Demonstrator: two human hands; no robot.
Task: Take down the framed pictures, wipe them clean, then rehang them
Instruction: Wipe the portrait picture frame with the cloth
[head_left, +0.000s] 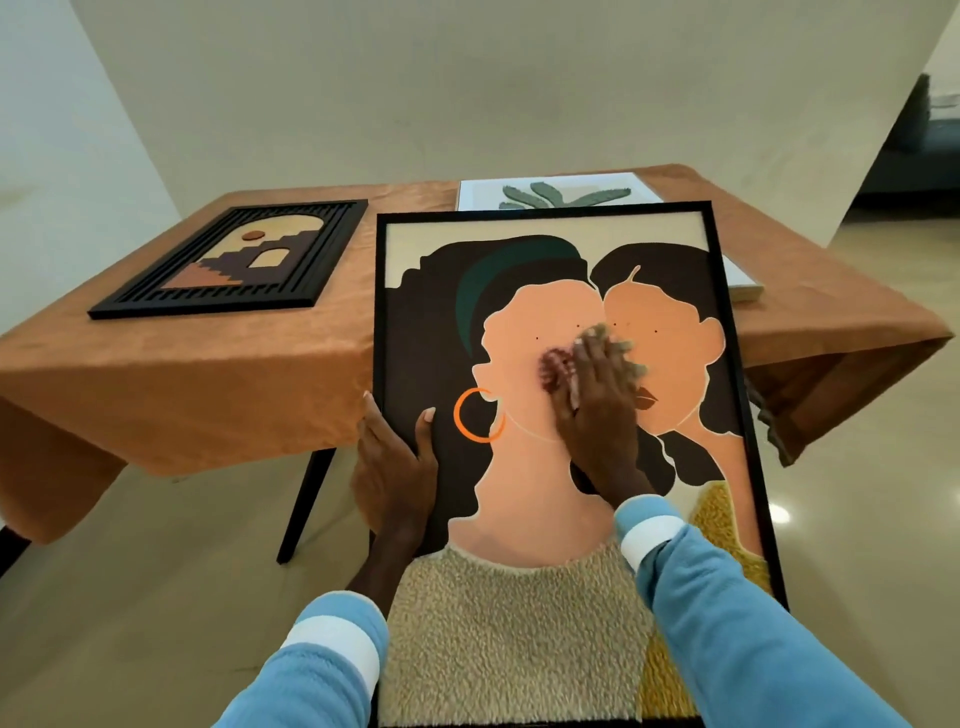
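A large black-framed picture of two faceless women lies tilted, its far end on the table and its near end toward me. My left hand grips the frame's left edge, thumb on the front. My right hand presses a reddish cloth flat against the middle of the picture; the fingers are blurred. A smaller black-framed arch picture lies flat on the table at the left. A white-framed plant picture lies behind the large frame, partly hidden.
The table wears an orange-brown cloth that hangs over its front and right edges. A dark table leg stands beside my left hand. Plain walls rise behind, and glossy beige floor spreads all around.
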